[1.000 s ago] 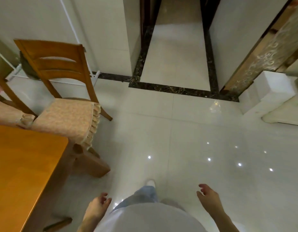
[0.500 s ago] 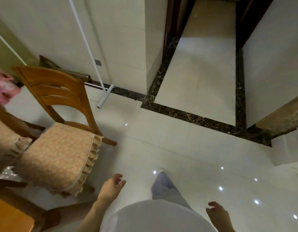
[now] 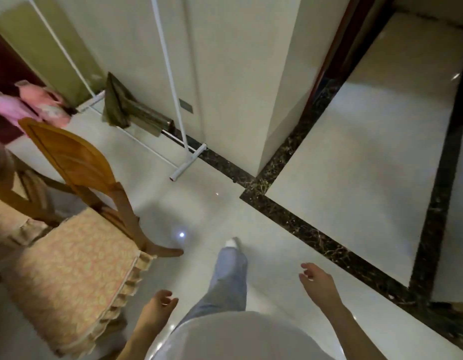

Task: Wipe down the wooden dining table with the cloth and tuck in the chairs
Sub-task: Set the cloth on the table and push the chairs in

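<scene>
The surface has slipped from view; the cushioned chair now sits just beside the left hand. It and the right hand hang empty, fingers released. Tucking likely follows.

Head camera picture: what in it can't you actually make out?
The dining table: outside the head view's frame altogether.
The second chair: cut off by the left edge; only some cushion shows.
The near chair: front legs hidden under its cushion.
The pink things by the wall: too blurred to identify.
The olive cloth on the white rack: unclear whether it is the wiping cloth.
</scene>
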